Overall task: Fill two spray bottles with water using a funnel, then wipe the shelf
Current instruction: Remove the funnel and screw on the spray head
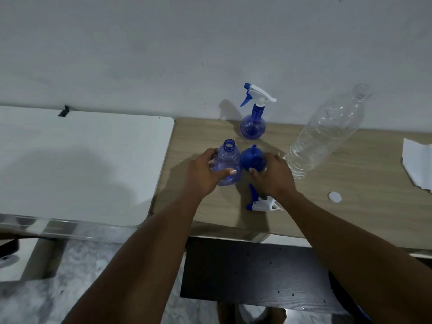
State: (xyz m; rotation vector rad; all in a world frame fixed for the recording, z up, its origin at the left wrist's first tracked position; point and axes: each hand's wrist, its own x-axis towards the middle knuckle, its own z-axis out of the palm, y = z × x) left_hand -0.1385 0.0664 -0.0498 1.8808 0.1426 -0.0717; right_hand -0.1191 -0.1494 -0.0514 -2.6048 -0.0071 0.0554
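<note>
Forearms [145, 249] stretch forward; left hand [205, 173] grips uncapped bottle [228, 157], right hand [274, 177] grips funnel [252, 158].

Wooden table [364, 213] holds water bottle [327, 134] (uncapped), cap [334, 197].

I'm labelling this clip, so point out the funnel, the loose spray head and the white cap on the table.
funnel [250, 159], head view, on its blue cone wall.
loose spray head [263, 204], head view, on its white body.
white cap [334, 197], head view, on its flat top.
</note>
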